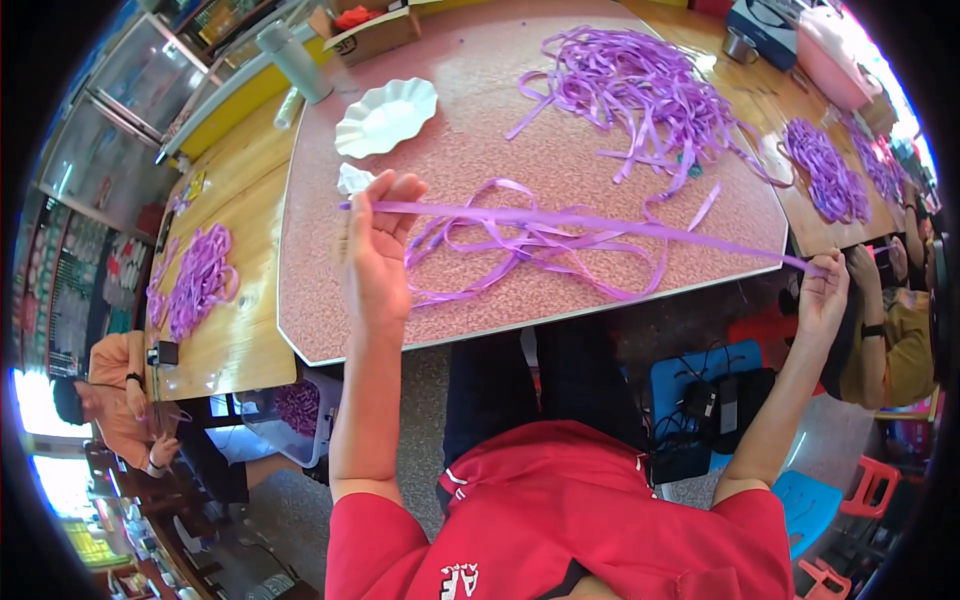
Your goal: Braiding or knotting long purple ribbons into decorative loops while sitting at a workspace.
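A purple ribbon is stretched nearly straight between my hands, above the near part of the pink speckled table. My left hand is raised at the table's left side. The ribbon crosses between its thumb and fingers, and a short bit shows past the thumb. At the right, beyond the table's corner, my right hand pinches the other end of the stretch. Under the taut ribbon, loose loops of purple ribbon lie on the tabletop. A large tangled heap of purple ribbons sits farther back.
A white scalloped dish, a crumpled white tissue, a pale green bottle and a cardboard box stand toward the back left. Other people sit at both sides near more ribbon piles. A blue stool holds black bags.
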A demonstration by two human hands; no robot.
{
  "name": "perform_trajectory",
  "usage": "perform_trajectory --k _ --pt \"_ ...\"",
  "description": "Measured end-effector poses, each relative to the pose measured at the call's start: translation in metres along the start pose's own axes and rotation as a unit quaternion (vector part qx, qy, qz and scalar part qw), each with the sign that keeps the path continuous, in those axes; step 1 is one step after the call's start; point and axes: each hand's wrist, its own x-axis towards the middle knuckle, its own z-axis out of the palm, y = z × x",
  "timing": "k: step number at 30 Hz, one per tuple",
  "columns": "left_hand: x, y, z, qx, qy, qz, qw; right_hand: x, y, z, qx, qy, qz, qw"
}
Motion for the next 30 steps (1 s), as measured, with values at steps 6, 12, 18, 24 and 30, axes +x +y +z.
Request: perform_trajectory --k 6,12,18,24,30 --pt "-0.041 0.007 0.050 0.180 -0.144 0.006 0.973 -0.062 0.075 0.103 -0.412 -0.078 -0.094 0.903" --pt "-0.076 0.008 0.094 0.243 -0.271 -0.037 0.931 -0.126 0.159 0.194 -0.558 -0.426 -0.107 0.704" --pt "-0.075 0.019 0.106 0.356 -0.328 -0.018 0.875 -0.134 0.179 0.198 -0.488 -0.463 -0.037 0.739" --pt "-0.071 0.017 0.098 0.397 -0.369 0.006 0.841 -0.133 0.180 0.194 -0.494 -0.471 -0.003 0.731" --pt "-0.090 -0.007 0.112 0.184 -0.235 -0.037 0.954 -0.134 0.180 0.191 -0.485 -0.389 0.034 0.782"
